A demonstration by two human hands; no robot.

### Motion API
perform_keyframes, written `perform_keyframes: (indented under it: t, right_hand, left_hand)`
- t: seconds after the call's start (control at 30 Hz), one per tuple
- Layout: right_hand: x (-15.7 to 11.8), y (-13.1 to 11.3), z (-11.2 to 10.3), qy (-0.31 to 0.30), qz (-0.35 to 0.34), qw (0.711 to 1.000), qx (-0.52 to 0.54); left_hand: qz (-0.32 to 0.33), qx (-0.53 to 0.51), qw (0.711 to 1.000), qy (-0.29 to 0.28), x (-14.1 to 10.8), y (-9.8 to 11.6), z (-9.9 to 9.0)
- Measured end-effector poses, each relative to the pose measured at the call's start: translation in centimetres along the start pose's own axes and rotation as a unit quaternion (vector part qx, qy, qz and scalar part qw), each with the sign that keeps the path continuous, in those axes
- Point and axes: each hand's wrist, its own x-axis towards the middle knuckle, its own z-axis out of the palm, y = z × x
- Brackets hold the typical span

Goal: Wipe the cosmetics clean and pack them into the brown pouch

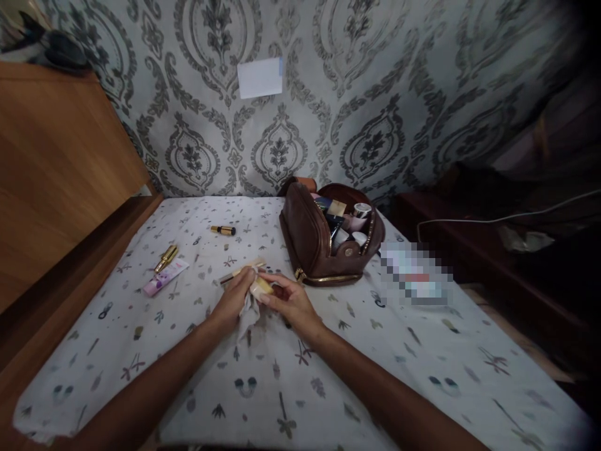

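Observation:
Near the middle of the patterned white cloth, my right hand grips a small pale-yellow container with a gold-coloured end. My left hand is closed around a crumpled white wipe, which hangs down below the fingers and touches the container's left side. Just beyond my left hand lie some thin, flat items, partly covered by the fingers. To the right and farther back stands an unzipped brown bag filled with cosmetics, its mouth facing up.
On the cloth at the left lie a gold tube, a purple-white squeeze tube and a black-gold tube. A blurred-out packet lies right of the bag. Wooden furniture borders the left; a patterned wall rises behind.

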Motion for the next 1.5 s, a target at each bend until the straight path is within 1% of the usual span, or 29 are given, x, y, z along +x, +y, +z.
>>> perform_keyframes:
  t: [0.07,0.1,0.17,0.23,0.3,0.37,0.47,0.63,0.7,0.8,0.9,1.03,1.17,1.27,1.33,1.4,1.43,1.5]
  right_hand:
    - [0.1,-0.1,0.0,0.013,0.016,0.999,0.024]
    - [0.1,-0.1,0.1,0.022,0.023,0.999,0.04]
    - [0.2,-0.2,0.2,0.042,0.025,0.996,0.071]
    - [0.3,-0.4,0.3,0.056,0.018,0.994,0.095]
    - [0.3,-0.6,0.3,0.055,0.015,0.992,0.109]
    - [0.3,-0.6,0.3,0.046,0.017,0.992,0.115]
    - [0.2,-0.5,0.2,0.043,0.023,0.993,0.108]
    - [0.2,-0.3,0.0,0.049,0.023,0.99,0.131]
    - [0.2,-0.3,0.0,0.048,0.022,0.988,0.144]
    - [0.3,-0.6,0.1,0.055,0.003,0.987,0.149]
    - [0.4,-0.6,0.1,0.078,-0.032,0.99,0.116]
    - [0.3,-0.5,-0.1,0.107,-0.065,0.992,0.011]
    - [0.1,-0.7,-0.2,0.126,-0.114,0.982,-0.085]
    - [-0.2,-1.1,-0.1,0.132,-0.171,0.965,-0.147]
    - [-0.4,-1.7,-0.1,0.132,-0.206,0.952,-0.185]
    - [-0.7,-2.7,-0.3,0.124,-0.231,0.941,-0.212]
    - [-0.9,-3.3,-0.4,0.116,-0.238,0.938,-0.222]
    - [-1.2,-4.8,-0.7,0.097,-0.245,0.935,-0.237]
  left_hand:
    - [-0.009,-0.004,1.0,-0.001,-0.1,-0.2,0.2]
    - [-0.001,0.005,1.0,-0.009,-0.2,-0.3,0.2]
    - [0.046,0.048,0.997,-0.032,-0.4,-0.3,0.0]
    - [0.095,0.099,0.989,-0.063,-0.7,-0.2,-0.2]
    - [0.108,0.138,0.979,-0.103,-0.8,0.0,-0.4]
    - [0.109,0.187,0.969,-0.122,-0.8,0.1,-0.5]
    - [0.126,0.271,0.948,-0.109,-0.8,0.4,-0.6]
    - [0.159,0.341,0.921,-0.101,-0.9,1.1,-0.7]
    - [0.161,0.351,0.917,-0.1,-0.9,1.2,-0.8]
    - [0.165,0.334,0.923,-0.098,-0.9,1.2,-0.7]
    - [0.154,0.31,0.934,-0.093,-0.7,0.9,-0.7]
    - [0.117,0.293,0.944,-0.096,-0.6,0.4,-0.6]
    - [0.053,0.275,0.954,-0.111,-1.0,0.4,-0.4]
    - [-0.003,0.277,0.958,-0.08,-1.7,0.9,0.0]
    - [-0.023,0.28,0.959,-0.05,-2.2,1.4,0.2]
    - [-0.028,0.279,0.96,-0.02,-2.4,1.9,0.4]
    - [-0.024,0.277,0.96,-0.014,-2.5,2.1,0.6]
    - [-0.002,0.276,0.961,-0.03,-2.4,2.5,0.8]
